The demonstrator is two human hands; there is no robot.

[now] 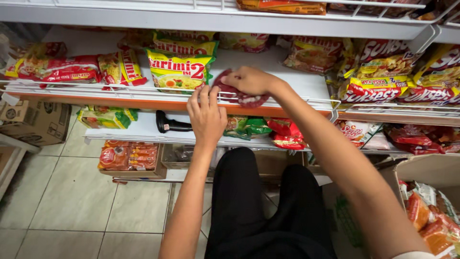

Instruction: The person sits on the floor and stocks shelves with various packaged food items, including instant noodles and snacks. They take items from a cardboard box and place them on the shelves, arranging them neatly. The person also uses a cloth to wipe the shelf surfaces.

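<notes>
My right hand (250, 79) presses down on a dark red noodle packet (235, 94) lying on the white shelf (287, 72), just behind the wire front rail. My left hand (207, 116) rests with its fingers over the shelf's orange front edge (143, 103), next to a stack of green and yellow noodle packets (181, 68). It holds nothing that I can see. My black-trousered knees (268, 201) are below, close to the shelving.
Red packets (62, 68) lie at the shelf's left, yellow and red ones (383, 81) at the right. A black pricing gun (171, 124) lies on the lower shelf. An open carton of packets (431, 216) stands at the right, another carton (33, 122) at the left on the tiled floor.
</notes>
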